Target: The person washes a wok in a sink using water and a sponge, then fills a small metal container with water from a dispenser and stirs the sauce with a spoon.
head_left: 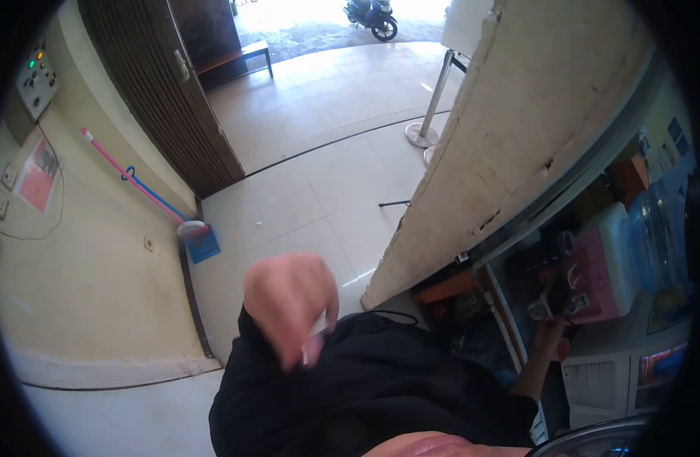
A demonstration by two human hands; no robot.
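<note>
My left hand is raised in front of my dark top. Its fingers are curled together and blurred. A small whitish bit shows by the fingertips, too smeared to name. At the right, my right hand reaches in toward a pink and white water dispenser. Just above that hand is a shiny, pale object, perhaps a cup or glass, in shadow. The fingers there are hard to make out, and I cannot tell whether they grip it. A small pink item shows beside the wrist.
A large curved counter panel with a chipped edge stands at the right. A blue water bottle is by the dispenser. Along the left wall lean a pink-handled broom and a blue dustpan. Beyond the folding door is a motorbike.
</note>
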